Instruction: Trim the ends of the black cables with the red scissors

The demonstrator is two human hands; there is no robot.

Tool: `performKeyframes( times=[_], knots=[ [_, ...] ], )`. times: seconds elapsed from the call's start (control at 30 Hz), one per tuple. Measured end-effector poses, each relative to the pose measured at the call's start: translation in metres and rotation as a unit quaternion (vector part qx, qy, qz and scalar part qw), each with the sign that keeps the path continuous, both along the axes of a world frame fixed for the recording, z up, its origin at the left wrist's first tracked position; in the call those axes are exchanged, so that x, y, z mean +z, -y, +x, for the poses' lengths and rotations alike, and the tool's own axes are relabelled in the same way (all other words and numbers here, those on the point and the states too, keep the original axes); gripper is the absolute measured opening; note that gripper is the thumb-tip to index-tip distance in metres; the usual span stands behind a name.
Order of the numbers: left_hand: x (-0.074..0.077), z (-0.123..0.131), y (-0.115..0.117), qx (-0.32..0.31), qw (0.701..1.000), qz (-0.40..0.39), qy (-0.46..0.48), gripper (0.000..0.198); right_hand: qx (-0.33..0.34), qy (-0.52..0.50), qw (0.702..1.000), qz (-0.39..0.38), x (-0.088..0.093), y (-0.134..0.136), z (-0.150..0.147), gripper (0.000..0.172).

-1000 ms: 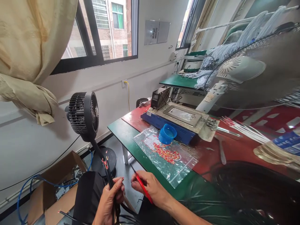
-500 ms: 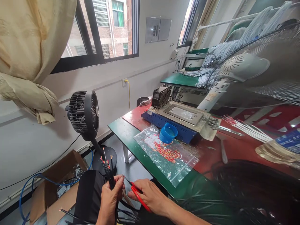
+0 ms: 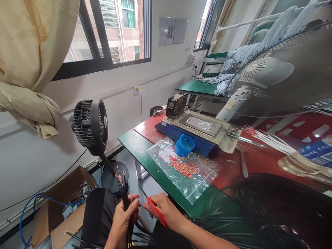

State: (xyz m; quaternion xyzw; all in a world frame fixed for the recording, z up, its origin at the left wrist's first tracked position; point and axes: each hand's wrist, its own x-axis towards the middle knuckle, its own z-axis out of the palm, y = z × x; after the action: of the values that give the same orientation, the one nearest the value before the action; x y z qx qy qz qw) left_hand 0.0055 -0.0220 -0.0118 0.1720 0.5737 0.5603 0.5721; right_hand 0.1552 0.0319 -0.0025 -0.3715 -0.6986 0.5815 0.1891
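Gripping a bundle of thin black cables with stripped red-tipped ends [image 3: 121,186] upright, the left hand [image 3: 123,221] meets the right hand [image 3: 163,212], closed on a red-handled tool [image 3: 155,211] just beside it, whose tip could slip and nick nearby fingers.

Head view, down over workbench [image 3: 135,145]

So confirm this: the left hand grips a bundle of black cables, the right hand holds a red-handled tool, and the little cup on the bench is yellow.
Not quite. The head view shows the cup is blue, not yellow. The rest stands: the left hand grips the black cables and the right hand holds the red-handled tool.
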Motion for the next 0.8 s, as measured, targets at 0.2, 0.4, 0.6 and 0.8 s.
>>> performKeyframes(
  times=[0.2,0.4,0.6,0.8],
  knots=[
    [0.011,-0.001,0.01,-0.065,0.998,-0.025,0.011,0.038,-0.026,-0.152,0.963,-0.222,0.003,0.0,-0.004,0.048],
    [0.019,0.002,0.009,-0.114,0.993,-0.01,-0.026,0.022,-0.031,-0.15,0.952,-0.264,0.001,-0.001,-0.005,0.044],
    [0.024,0.004,0.008,-0.098,0.994,-0.009,-0.044,0.026,-0.011,-0.15,0.949,-0.275,-0.003,0.001,-0.005,0.041],
    [0.023,0.005,0.009,-0.133,0.99,0.002,-0.047,0.019,-0.032,-0.177,0.935,-0.306,0.001,0.0,-0.004,0.05]
  ],
)
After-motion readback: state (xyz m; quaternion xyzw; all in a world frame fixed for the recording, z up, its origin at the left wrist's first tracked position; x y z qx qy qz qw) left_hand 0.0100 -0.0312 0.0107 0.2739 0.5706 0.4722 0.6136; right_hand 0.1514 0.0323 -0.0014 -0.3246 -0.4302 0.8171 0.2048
